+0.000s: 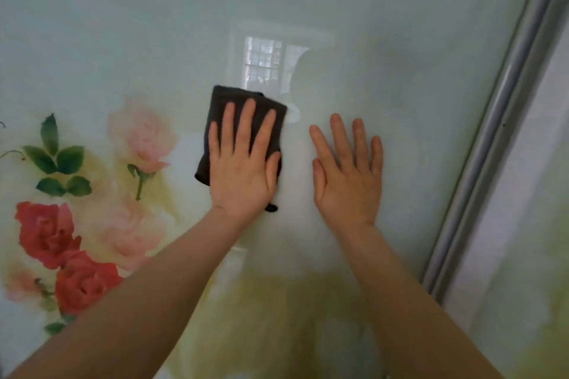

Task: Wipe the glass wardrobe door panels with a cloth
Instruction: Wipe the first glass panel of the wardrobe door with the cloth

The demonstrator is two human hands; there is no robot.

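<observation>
Single head-worn view, close to the glass door panel (338, 9), facing it squarely, tilted slightly

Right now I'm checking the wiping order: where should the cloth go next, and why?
Probably slide the cloth sideways toward the roses. The left hand already presses it flat on the glass, the right hand lies flat beside it, bracing, and the flowered area lies just left.

Soft daylight; window reflection glares on glass panel (369, 24); slightly blurry.
</observation>
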